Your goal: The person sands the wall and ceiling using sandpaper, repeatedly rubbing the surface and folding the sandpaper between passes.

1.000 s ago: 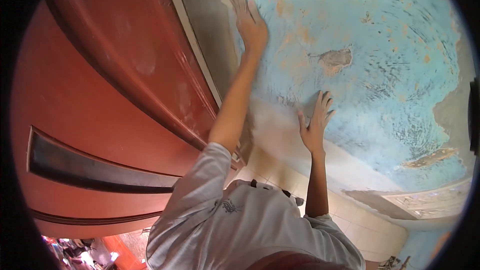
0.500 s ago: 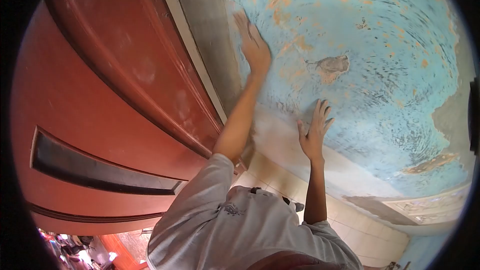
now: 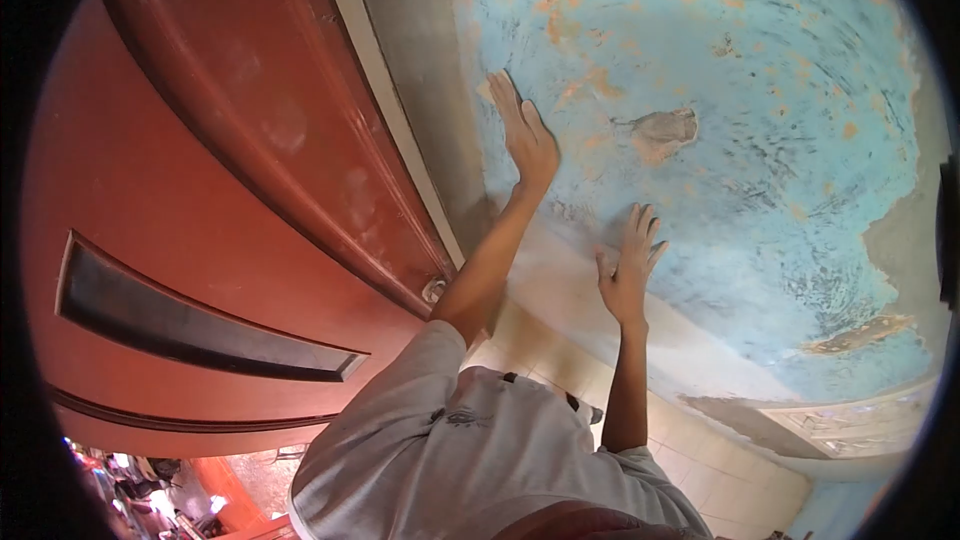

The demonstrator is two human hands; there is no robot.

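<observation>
My left hand (image 3: pixel 530 140) lies against the blue wall (image 3: pixel 780 180) near its left border. Its fingers are stretched out and the thumb side faces right. A small pale-yellow edge (image 3: pixel 486 91) shows beside its fingertips; I cannot tell if this is a thin sheet under the hand or part of the wall. Lower and to the right, my right hand (image 3: pixel 630 265) rests on the wall with its fingers spread, holding nothing visible. The blue paint is worn and scratched, with orange patches, and a grey chipped hollow (image 3: pixel 668 127) lies between and above the hands.
A red-brown door (image 3: pixel 200 170) with a dark glass strip (image 3: pixel 180 315) and a round knob (image 3: pixel 434 289) stands at left, close to my left arm. Tiled floor (image 3: pixel 690 450) lies below. Cluttered items (image 3: pixel 140 490) show at lower left, and carved light trim (image 3: pixel 870 420) at lower right.
My left hand has slid down the wall and slightly right. My right hand has stayed almost in place. The view has shifted a little, and the door knob now shows.
</observation>
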